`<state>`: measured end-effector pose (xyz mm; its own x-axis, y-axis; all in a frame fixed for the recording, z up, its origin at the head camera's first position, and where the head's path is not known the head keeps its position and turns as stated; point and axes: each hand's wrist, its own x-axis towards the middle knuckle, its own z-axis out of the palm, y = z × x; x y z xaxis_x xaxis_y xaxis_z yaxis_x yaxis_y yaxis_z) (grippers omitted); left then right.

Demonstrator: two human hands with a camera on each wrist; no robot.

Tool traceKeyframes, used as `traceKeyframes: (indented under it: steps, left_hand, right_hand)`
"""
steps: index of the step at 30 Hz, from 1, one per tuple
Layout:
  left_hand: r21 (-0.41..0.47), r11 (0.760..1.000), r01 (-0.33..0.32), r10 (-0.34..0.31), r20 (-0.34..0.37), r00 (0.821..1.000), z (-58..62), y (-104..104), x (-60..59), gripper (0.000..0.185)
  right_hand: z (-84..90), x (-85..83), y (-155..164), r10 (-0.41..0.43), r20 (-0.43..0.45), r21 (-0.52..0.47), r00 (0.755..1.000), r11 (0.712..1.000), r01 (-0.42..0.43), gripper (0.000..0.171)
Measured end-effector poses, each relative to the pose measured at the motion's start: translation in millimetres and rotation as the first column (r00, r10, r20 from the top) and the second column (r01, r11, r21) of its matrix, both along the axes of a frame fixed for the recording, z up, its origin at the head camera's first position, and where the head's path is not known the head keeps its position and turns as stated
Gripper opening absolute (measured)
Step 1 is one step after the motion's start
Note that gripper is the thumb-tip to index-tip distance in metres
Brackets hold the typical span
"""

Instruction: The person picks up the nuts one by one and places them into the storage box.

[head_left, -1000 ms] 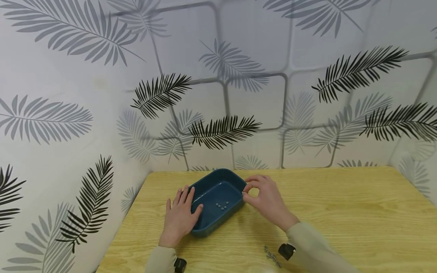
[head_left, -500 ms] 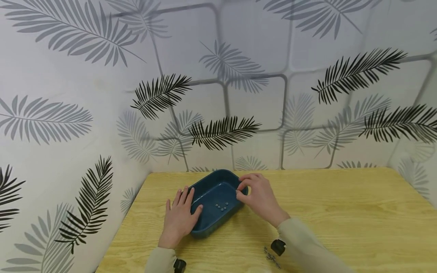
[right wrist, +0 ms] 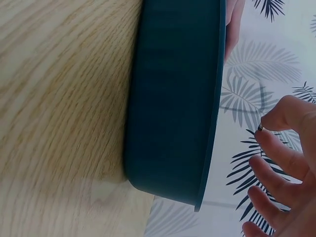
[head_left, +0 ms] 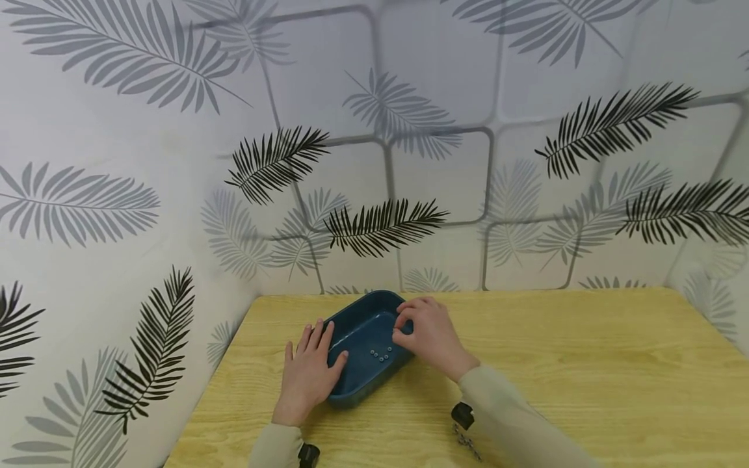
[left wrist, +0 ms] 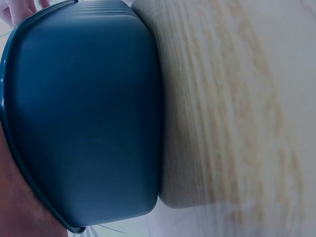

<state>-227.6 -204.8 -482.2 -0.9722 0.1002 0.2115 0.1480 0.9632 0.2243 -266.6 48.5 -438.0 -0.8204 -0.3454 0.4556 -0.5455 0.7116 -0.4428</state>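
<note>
A wood-grained table [head_left: 585, 344] carries a blue dish [head_left: 374, 385], the left hand [head_left: 307, 377] resting on its rim with fingers straight, the right hand [head_left: 433, 338] above its opposite end, a metal cluster [head_left: 465, 442] on the near side, five tiny rings [head_left: 381, 359] inside, and a metal bit [right wrist: 260, 127] pinched in the right fingers.

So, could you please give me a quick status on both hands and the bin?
Left hand rests on bin rim. Right hand over bin, pinching tiny part. Five rings inside. Nothing visibly in the way.
</note>
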Motion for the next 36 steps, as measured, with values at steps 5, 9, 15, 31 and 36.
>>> traceKeyframes:
  steps: [5, 9, 15, 31, 36]
  left_hand:
    - [0.001, 1.000, 0.005, -0.005, -0.022, 1.000, -0.7, 0, 1.3, 0.068]
    - [-0.005, 1.000, 0.003, -0.003, -0.016, 1.000, -0.2, 0, 1.6, 0.067]
    - [-0.011, 1.000, -0.009, 0.009, 0.018, 1.000, 1.4, 0, 0.8, 0.068]
    - [-0.006, 1.000, 0.002, -0.002, 0.015, 1.000, 2.2, 0, 1.6, 0.068]
    - [-0.005, 1.000, -0.001, 0.001, 0.006, 1.000, 2.9, 0, 1.5, 0.068]
  right_hand:
    - [0.0, -2.1, -6, 0.006, -0.010, 0.050, 1.000, 0.999, -0.006, 0.011]
    - [-0.1, -3.8, -10, 0.003, -0.017, 0.088, 1.000, 0.996, -0.002, 0.010]
    - [-3.4, -11.1, -15, 0.005, -0.007, 0.132, 1.000, 0.991, -0.004, 0.010]
    - [-11.0, -25.0, -28, 0.024, 0.014, 0.272, 1.000, 0.962, -0.027, 0.021]
    - [-11.7, -25.8, -32, 0.005, 0.045, 0.305, 0.999, 0.952, -0.018, 0.021]
